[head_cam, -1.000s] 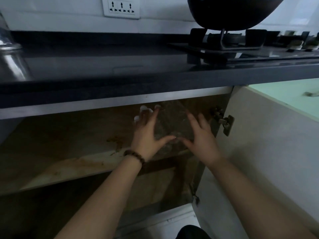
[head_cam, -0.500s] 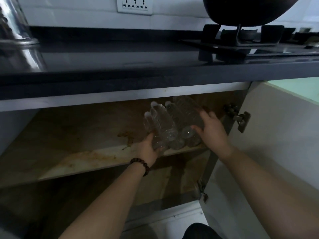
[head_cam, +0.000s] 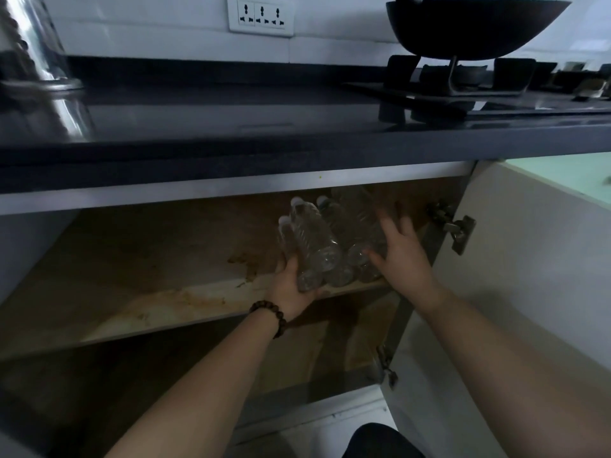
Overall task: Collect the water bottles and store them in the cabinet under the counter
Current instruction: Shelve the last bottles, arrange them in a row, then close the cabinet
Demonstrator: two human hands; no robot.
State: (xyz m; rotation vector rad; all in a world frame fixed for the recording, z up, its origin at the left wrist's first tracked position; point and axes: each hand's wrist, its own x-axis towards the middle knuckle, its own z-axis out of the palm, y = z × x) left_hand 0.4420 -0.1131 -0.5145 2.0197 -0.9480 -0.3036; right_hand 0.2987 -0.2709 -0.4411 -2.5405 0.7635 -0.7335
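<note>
Several clear plastic water bottles (head_cam: 317, 241) lie stacked on their sides, caps pointing inward, at the right end of the cabinet's stained wooden shelf (head_cam: 165, 302). My left hand (head_cam: 291, 285), a bead bracelet on its wrist, cups the bottoms of the left bottles from below. My right hand (head_cam: 401, 256) rests flat with spread fingers against the right side of the stack. The bottles' far ends fade into the dark under the counter.
The open cabinet door (head_cam: 529, 259) stands at the right with its hinge (head_cam: 458, 231) close to my right hand. Above runs the dark counter (head_cam: 264, 127), carrying a black wok (head_cam: 472, 28) on a stove and a steel vessel (head_cam: 39, 77). A lower compartment (head_cam: 165, 375) is dark.
A second ago both hands covered the bottles deep on the shelf. The left hand has since dropped under the bottle bottoms, and the view has shifted so the bottles show clearly.
</note>
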